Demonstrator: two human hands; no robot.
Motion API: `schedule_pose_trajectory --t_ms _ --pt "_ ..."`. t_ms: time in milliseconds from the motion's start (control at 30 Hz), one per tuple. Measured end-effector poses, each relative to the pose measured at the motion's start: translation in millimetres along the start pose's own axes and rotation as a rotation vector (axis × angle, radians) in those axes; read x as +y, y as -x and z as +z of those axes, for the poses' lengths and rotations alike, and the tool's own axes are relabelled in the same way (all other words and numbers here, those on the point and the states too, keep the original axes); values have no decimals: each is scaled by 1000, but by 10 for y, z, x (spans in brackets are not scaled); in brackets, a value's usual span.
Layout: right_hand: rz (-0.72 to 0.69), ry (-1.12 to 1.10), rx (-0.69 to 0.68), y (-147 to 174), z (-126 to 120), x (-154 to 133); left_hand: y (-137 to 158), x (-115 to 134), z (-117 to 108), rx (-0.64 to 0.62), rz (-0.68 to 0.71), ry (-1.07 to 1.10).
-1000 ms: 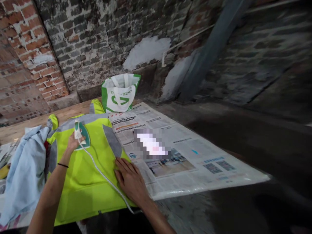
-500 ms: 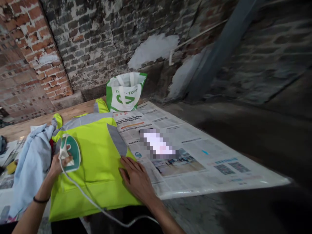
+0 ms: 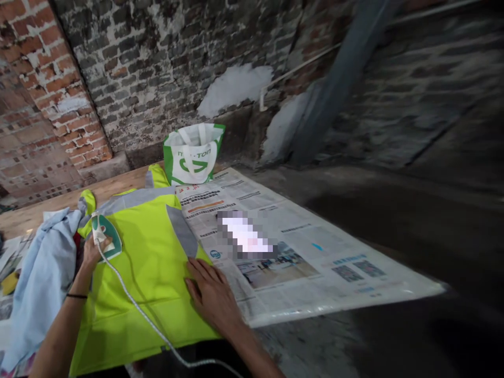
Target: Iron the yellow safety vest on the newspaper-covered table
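A bright yellow-green garment (image 3: 145, 273) with grey bands lies spread on the table before me. My left hand (image 3: 91, 252) is closed around the handle of a green and white iron (image 3: 114, 239), which rests on the garment's upper left part. From the iron a pale cord (image 3: 144, 310) runs down across the cloth towards me. My right hand (image 3: 214, 296) lies flat, fingers stretched out, on the garment's right edge by a grey band (image 3: 181, 231); it holds nothing.
Newspaper under clear plastic (image 3: 291, 294) covers the table's right side, with a pixelated phone-like object (image 3: 248, 234) on it. A green and white bag (image 3: 192, 157) stands at the back. Light blue cloth (image 3: 39, 283) lies at left. Brick walls (image 3: 149, 79) rise behind.
The iron in my left hand has slid a little farther from me along the garment. My right hand stays at its edge. The camera view has shifted slightly.
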State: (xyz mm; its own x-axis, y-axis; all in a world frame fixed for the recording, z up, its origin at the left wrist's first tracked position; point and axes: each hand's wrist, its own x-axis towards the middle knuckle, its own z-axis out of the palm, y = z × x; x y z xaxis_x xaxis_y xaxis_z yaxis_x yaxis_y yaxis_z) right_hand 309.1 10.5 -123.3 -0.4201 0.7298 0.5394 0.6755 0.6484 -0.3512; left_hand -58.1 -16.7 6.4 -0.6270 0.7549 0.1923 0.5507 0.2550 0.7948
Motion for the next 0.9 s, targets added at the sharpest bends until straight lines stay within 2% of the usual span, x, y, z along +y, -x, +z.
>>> schedule_pose_trajectory --t_ms 167,267,533,667,767,900 --pt "3 -17 20 -21 -23 -15 184 67 134 -31 7 17" --pt "14 -30 12 -19 -44 -26 194 133 295 -62 10 45" --pt "50 -72 -6 -21 -61 -41 -221 539 1111 -177 77 183" --pt "50 -76 -17 -25 -75 -36 -313 702 1409 -273 109 236" --pt "54 -65 -30 -33 -92 -39 -312 755 1479 -332 119 265" --pt "52 -49 -38 -45 -98 -44 -168 737 1348 -398 135 275"
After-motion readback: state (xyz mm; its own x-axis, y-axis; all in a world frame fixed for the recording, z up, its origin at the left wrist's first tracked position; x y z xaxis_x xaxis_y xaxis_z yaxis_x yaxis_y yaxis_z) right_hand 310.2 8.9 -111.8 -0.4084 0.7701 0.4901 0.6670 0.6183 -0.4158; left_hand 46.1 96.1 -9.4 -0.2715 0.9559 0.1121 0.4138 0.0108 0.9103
